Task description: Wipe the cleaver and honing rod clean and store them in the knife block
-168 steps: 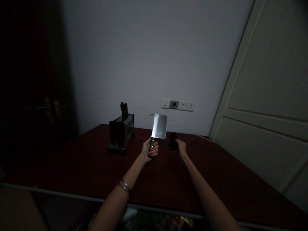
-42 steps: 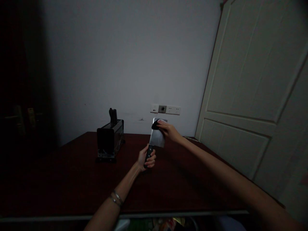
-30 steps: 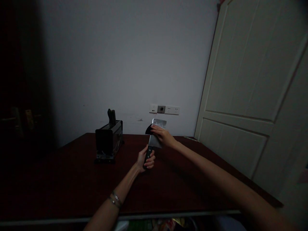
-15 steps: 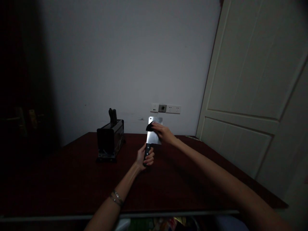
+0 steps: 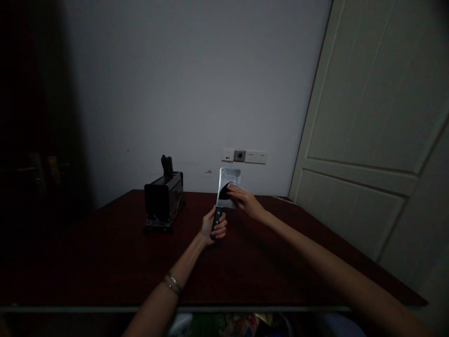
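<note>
A cleaver (image 5: 228,177) with a broad shiny blade and a black riveted handle is held upright above the table. Wrapped round its handle is my left hand (image 5: 212,225), with the blade pointing up and away. My right hand (image 5: 247,200) presses a black cloth (image 5: 225,192) against the face of the blade, around its middle. The fingers partly cover the cloth, so its full shape is hidden.
On the left of the dark red table (image 5: 196,276) stands a black knife block (image 5: 163,200) with black handles sticking up. Wall sockets (image 5: 244,156) sit behind the blade. A pale door (image 5: 354,206) borders the right; below the front edge lie assorted items (image 5: 242,325).
My right hand has slid the black cloth down the blade and slightly right. The left hand keeps its hold on the handle. The whole view has shifted a little.
</note>
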`<state>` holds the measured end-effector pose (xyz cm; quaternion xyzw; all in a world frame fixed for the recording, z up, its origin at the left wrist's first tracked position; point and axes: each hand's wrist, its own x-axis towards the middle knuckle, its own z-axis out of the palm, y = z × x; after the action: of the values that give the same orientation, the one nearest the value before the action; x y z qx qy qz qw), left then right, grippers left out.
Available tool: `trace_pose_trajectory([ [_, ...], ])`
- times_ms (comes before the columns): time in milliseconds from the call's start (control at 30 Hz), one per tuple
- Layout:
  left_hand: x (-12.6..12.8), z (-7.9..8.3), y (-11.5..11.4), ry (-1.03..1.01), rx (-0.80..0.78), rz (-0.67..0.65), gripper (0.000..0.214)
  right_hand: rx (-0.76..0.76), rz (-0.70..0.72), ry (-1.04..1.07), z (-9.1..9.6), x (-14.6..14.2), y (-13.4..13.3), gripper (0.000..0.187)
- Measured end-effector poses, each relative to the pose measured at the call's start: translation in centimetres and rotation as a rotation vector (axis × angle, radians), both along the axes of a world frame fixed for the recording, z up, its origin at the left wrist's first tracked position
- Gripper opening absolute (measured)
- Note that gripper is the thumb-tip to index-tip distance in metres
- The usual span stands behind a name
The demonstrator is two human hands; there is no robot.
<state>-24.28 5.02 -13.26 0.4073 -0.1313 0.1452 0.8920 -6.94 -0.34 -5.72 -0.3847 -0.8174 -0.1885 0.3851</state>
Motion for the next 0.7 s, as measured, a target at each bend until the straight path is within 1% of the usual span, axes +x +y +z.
trace_pose_trajectory([
  [100, 0.0, -0.1, -0.1, 0.02, -0.004, -0.022, 0.051, 0.068, -0.103, 0.111, 3.3, 2.1, 2.3, 0.033],
  [133, 0.0, -0.1, -0.1, 0.025, -0.005, -0.024, 0.051, 0.088, -0.131, 0.137, 4.0, 2.4, 2.9, 0.032],
  [167, 0.0, -0.1, -0.1, 0.027, -0.009, -0.023, 0.051, 0.102, -0.151, 0.153, 4.3, 2.5, 3.2, 0.032],
  [200, 0.0, -0.1, -0.1, 0.025, -0.014, -0.018, 0.051, 0.107, -0.156, 0.153, 4.1, 2.3, 3.3, 0.031],
  [233, 0.0, -0.2, 0.0, 0.02, -0.022, -0.009, 0.051, 0.101, -0.145, 0.136, 3.5, 1.8, 3.1, 0.031],
  [300, 0.0, -0.2, 0.1, 0.006, -0.038, 0.016, 0.049, 0.061, -0.078, 0.056, 1.7, 0.3, 2.2, 0.032],
  [367, 0.1, -0.3, 0.3, -0.009, -0.051, 0.044, 0.048, -0.003, 0.018, -0.048, -0.2, -1.0, 1.1, 0.036],
  [433, 0.1, -0.3, 0.3, -0.008, -0.051, 0.057, 0.047, -0.047, 0.07, -0.104, -1.0, -1.3, 0.6, 0.041],
  [500, 0.1, -0.2, 0.2, 0.009, -0.045, 0.05, 0.048, -0.042, 0.044, -0.083, -0.6, -0.8, 0.7, 0.042],
  [600, 0.2, -0.2, 0.1, 0.035, -0.032, 0.025, 0.049, 0.007, -0.053, -0.009, 0.7, 0.1, 1.4, 0.036],
  [633, 0.2, -0.2, 0.1, 0.037, -0.032, 0.023, 0.049, 0.011, -0.06, -0.01, 0.9, 0.1, 1.5, 0.035],
  [700, 0.2, -0.3, 0.2, 0.029, -0.038, 0.031, 0.049, -0.017, -0.014, -0.067, 0.6, -0.7, 1.4, 0.037],
])
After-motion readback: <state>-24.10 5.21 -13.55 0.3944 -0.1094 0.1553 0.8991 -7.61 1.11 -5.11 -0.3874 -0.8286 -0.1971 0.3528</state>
